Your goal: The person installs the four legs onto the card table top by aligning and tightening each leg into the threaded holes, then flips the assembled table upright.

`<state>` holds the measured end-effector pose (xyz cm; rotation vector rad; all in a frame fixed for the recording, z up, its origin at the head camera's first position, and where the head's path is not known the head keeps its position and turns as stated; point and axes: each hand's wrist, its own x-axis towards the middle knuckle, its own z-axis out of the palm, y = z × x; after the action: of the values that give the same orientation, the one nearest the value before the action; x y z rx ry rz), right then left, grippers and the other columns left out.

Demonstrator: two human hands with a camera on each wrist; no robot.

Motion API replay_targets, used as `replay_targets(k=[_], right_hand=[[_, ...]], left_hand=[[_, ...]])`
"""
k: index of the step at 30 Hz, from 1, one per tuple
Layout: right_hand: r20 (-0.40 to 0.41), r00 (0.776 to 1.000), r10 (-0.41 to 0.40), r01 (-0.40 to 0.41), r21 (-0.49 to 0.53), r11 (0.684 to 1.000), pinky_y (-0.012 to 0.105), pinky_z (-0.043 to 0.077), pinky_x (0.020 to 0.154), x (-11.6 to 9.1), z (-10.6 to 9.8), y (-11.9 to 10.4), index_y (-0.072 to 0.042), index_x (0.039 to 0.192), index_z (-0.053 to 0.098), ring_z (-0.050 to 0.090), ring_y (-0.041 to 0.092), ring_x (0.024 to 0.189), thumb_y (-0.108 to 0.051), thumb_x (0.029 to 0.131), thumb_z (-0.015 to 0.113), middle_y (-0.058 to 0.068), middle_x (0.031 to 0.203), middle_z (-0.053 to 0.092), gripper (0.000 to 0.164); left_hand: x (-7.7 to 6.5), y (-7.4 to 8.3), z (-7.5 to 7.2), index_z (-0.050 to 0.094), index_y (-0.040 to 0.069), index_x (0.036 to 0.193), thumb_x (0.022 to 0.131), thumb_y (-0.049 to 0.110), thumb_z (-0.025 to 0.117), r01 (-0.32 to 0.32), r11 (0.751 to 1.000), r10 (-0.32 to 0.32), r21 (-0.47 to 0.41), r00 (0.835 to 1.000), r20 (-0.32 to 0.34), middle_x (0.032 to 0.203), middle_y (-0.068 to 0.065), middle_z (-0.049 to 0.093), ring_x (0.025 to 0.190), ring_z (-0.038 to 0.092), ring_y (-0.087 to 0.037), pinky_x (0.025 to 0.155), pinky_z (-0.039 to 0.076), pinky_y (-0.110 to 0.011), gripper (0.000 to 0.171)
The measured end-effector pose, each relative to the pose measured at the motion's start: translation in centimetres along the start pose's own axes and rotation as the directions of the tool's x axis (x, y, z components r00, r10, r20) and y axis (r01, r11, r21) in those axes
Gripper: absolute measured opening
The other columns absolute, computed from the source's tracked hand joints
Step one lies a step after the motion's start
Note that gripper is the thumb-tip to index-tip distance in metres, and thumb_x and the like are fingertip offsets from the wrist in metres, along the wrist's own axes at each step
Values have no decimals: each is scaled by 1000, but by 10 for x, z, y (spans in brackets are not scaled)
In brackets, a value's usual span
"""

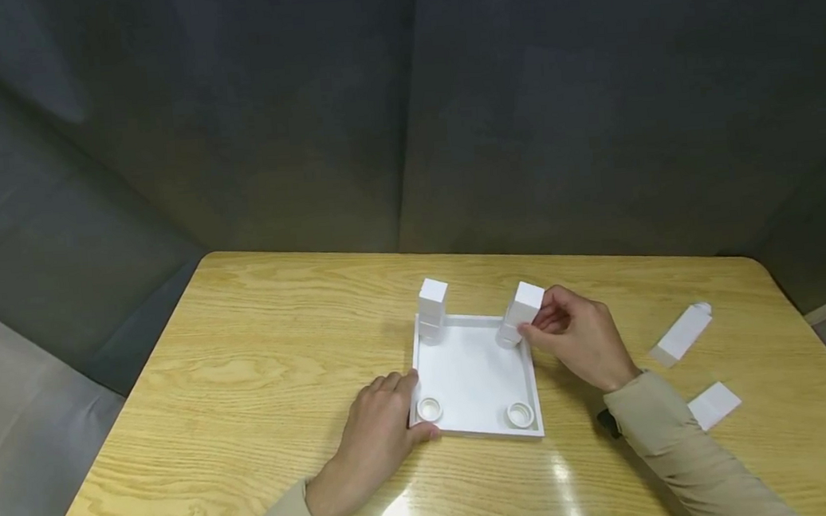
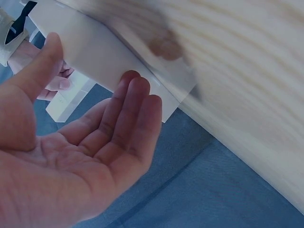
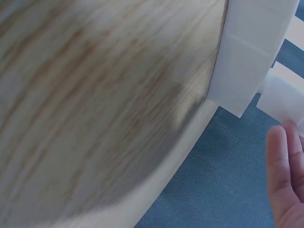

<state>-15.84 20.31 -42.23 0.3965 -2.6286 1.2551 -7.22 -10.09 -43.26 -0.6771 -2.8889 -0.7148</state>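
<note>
A white square tabletop (image 1: 477, 381), underside up with a raised rim, lies on the wooden table. One white table leg (image 1: 431, 309) stands upright in its far left corner. At the far right corner my right hand (image 1: 580, 334) pinches the upper part of a second leg (image 1: 524, 304), which leans slightly right. Round sockets show at the near left (image 1: 429, 409) and near right (image 1: 520, 415) corners. My left hand (image 1: 380, 428) rests against the near left corner, fingers along the left side and thumb at the front edge. In the left wrist view, its fingers look loosely extended against the tabletop (image 2: 90, 42).
To the right of my right hand, two more white legs lie on the wooden table (image 1: 262, 364): one farther back (image 1: 683, 333), one nearer (image 1: 714, 405) and partly covered by my right sleeve (image 1: 658, 425). A dark curtain (image 1: 403, 115) hangs behind the table's far edge.
</note>
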Motion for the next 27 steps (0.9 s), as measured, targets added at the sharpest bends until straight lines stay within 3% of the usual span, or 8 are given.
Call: replay_targets(k=[11,17,27], right_hand=[[5,999,45,-45,3,999,16,57,72,-1,-1,0,-5,96,70,75,21,82,-15,89,93,6,93,76,26],[0,1000,-25,25,16,1000,15,59,71,1,1,5,-5,100,73,75,18,79,-9,87,94,5,90,75,24],[-8,997,-78,78,-16,997,16,57,66,2,2,8,-6,103,76,71,15,74,-8,84,96,3,86,75,28]], left_hand=[[-1,-4,5,66,-21,126,72,30,98,-47,999,47,1,998,-51,113,-32,74,102,76,-43,94,62,-59,81],[0,-9,10,66,-21,124,70,32,98,-80,997,81,9,993,-81,109,-31,74,98,76,-42,90,63,-60,82],[-1,1,0,65,-21,128,74,26,98,-21,1000,21,3,1000,-14,115,-31,74,106,75,-43,98,60,-58,79]])
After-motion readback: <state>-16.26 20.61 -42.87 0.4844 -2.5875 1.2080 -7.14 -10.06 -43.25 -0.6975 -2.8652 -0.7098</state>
